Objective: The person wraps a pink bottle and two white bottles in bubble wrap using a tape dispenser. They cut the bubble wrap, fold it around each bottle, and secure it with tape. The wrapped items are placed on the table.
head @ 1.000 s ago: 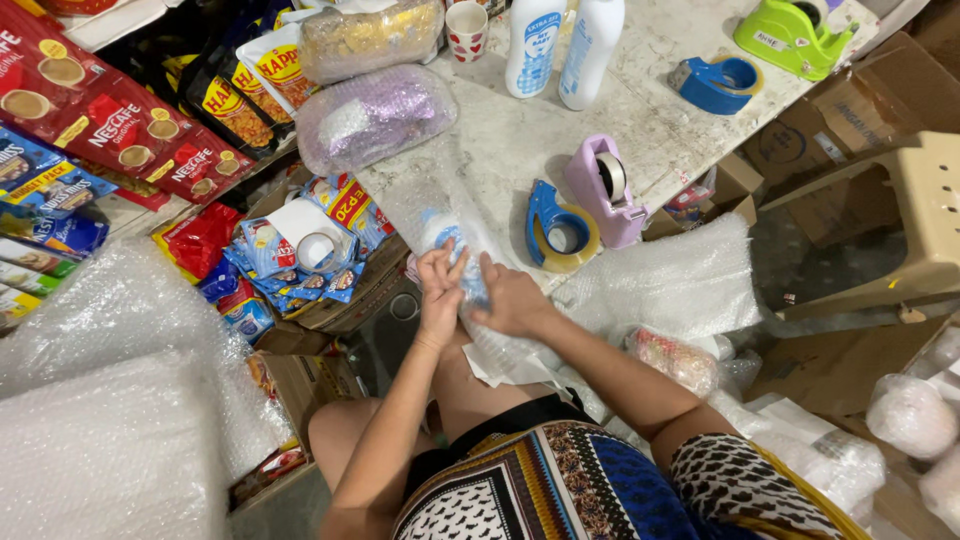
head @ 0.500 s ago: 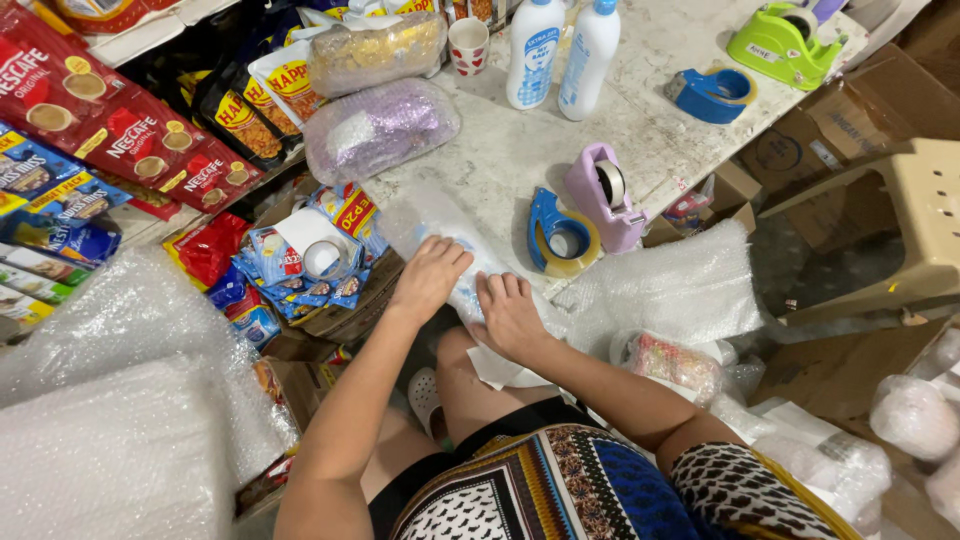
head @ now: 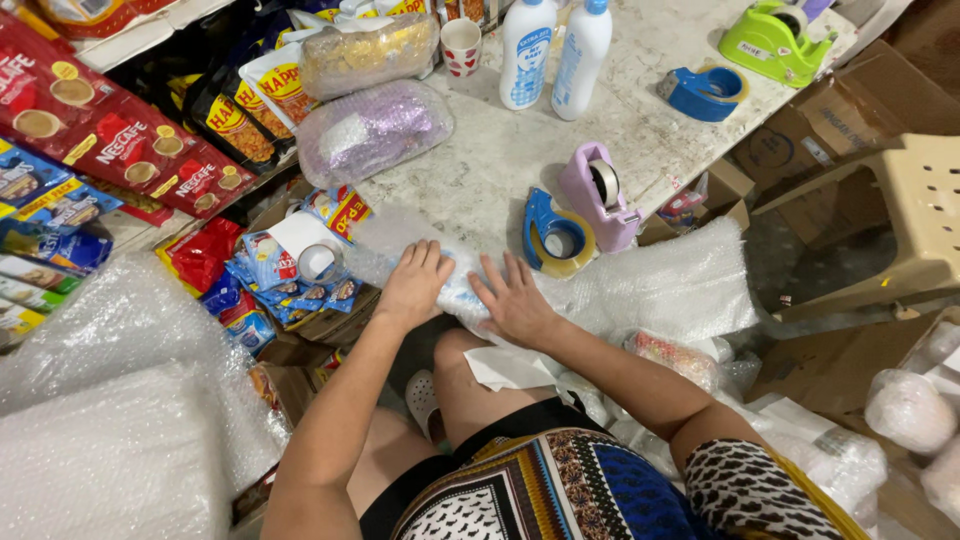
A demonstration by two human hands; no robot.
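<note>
My left hand [head: 415, 282] and my right hand [head: 512, 300] lie flat, fingers spread, on a small bluish item wrapped in bubble wrap [head: 462, 288] at the near edge of a marbled table [head: 480, 170]. The item shows only between the two hands. A sheet of bubble wrap [head: 660, 290] spreads to the right of my right hand. Just beyond my right hand stand a blue tape dispenser [head: 553, 235] and a pink tape dispenser [head: 598, 195].
Two white bottles [head: 555, 45], a small cup [head: 461, 46], a blue dispenser [head: 703, 92] and a green dispenser [head: 770, 40] stand farther back. Bubble-wrapped parcels [head: 370, 125] lie left of them. Snack packets [head: 120, 150], rolls of bubble wrap [head: 110, 440], cardboard boxes and a beige plastic stool [head: 920, 220] surround the table.
Both hands have slid forward and apart, from bunched on the wrapped item to lying flat on it. The view has tilted slightly.
</note>
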